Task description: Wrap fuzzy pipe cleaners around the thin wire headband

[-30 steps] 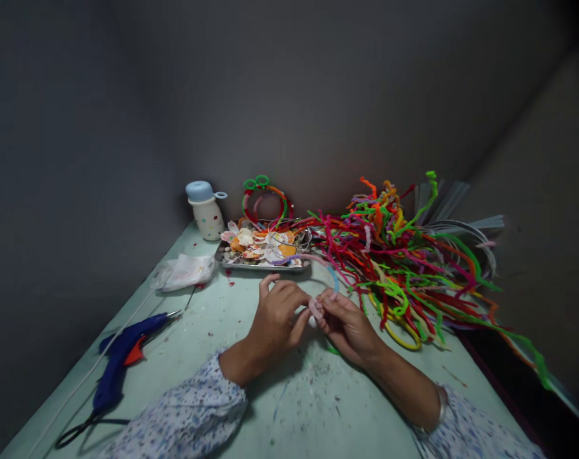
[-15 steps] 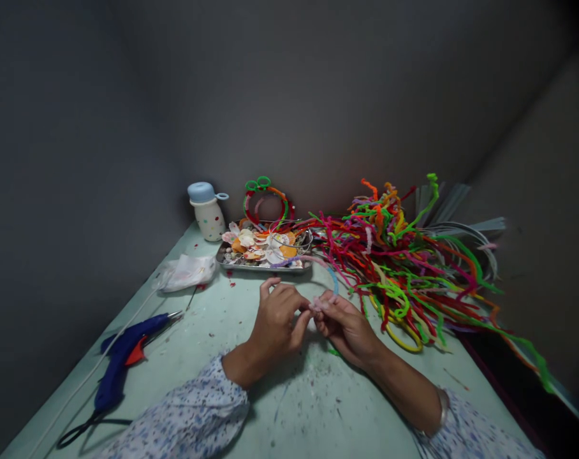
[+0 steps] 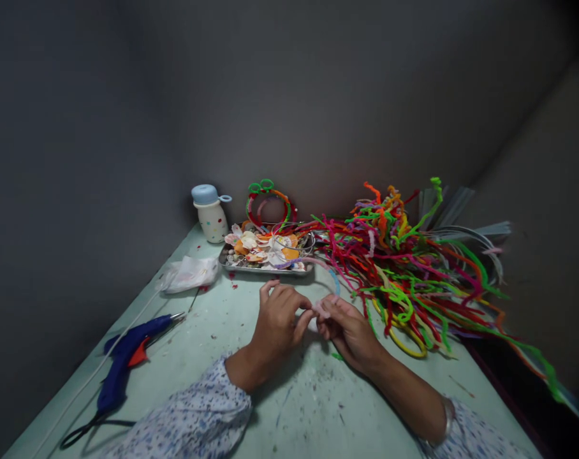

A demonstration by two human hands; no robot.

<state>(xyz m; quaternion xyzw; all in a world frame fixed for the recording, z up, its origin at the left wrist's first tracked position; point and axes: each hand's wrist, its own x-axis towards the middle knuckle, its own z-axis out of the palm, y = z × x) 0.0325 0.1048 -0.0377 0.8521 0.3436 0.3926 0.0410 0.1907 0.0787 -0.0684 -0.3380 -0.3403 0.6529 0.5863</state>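
Above the middle of the table, my two hands meet around a small pale pink fuzzy piece of pipe cleaner. My right hand pinches it between thumb and fingers, hiding part of it. My left hand is closed in a pinch at its left end, with thumb and index fingertip touching it. Beyond my hands lies a curved band in blue, pink and purple, its near end reaching behind my right hand. A metal tray of paper flowers and small beads sits just behind.
A tangled heap of coloured pipe cleaners spreads on the right. At left lies a blue glue gun with its cord, near a clear plastic packet. A bottle with a blue lid and decorated headbands stand at the back.
The pink piece has turned slightly between my fingers, and a pale part now shows below the fingertips. Both hands stay in nearly the same place; the whole view has shifted a little.
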